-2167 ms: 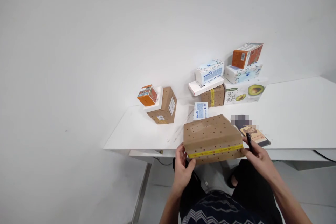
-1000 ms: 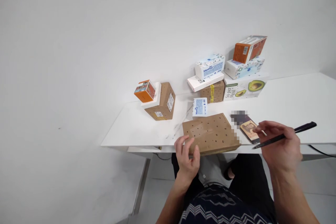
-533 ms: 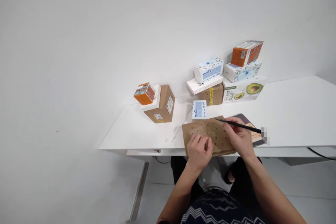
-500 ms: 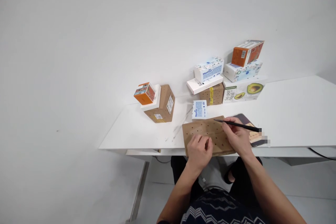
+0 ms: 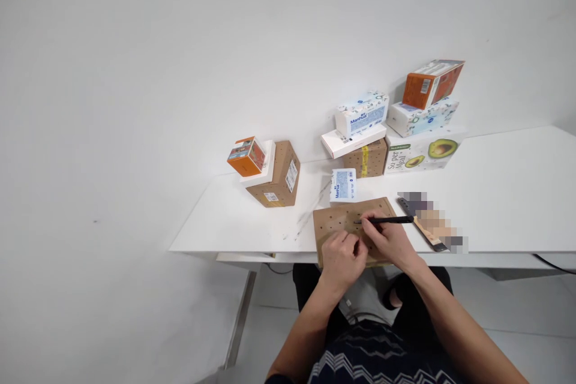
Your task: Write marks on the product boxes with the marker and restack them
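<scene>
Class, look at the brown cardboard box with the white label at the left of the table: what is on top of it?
On the labelled brown box lies a flat white box, and on that an orange box. The brown box's top beneath them is hidden.

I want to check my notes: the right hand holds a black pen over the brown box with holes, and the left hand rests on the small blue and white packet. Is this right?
Not quite. In the head view, the left hand rests on the brown box with holes, not on the small blue and white packet, which lies untouched behind the box. The right hand does hold the black pen over that box.

Plain white wall, white table
</scene>
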Available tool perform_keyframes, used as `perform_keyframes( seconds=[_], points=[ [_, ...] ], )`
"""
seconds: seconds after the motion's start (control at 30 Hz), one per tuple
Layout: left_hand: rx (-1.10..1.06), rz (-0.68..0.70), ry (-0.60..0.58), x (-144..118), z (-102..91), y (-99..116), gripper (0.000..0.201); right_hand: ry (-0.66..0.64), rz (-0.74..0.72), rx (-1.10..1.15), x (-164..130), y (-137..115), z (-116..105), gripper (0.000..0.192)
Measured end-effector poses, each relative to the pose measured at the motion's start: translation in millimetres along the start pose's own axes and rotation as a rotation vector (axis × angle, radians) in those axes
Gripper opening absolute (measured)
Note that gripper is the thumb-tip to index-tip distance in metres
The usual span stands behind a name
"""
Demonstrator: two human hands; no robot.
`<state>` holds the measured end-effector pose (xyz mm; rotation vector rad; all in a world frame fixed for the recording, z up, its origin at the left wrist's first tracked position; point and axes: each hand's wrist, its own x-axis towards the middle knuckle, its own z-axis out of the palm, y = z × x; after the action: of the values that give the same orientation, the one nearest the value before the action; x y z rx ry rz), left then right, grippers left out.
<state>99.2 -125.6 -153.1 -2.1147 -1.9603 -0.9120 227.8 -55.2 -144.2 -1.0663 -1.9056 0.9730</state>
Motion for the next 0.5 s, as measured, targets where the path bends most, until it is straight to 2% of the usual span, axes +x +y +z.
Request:
perform_keyframes(
  seconds=[0.2, 0.5],
  points=[
    [0.012, 0.017, 0.031, -3.7, 2.6, 0.2, 0.020, -0.037, -0.011, -0.022, -0.3, -4.2, 0.7, 0.016],
    [0.043, 0.002, 0.000, 1.0, 1.4, 0.0, 0.021, -0.077, -0.025, -0.048, 5.9, -3.5, 1.2, 0.016]
  ],
)
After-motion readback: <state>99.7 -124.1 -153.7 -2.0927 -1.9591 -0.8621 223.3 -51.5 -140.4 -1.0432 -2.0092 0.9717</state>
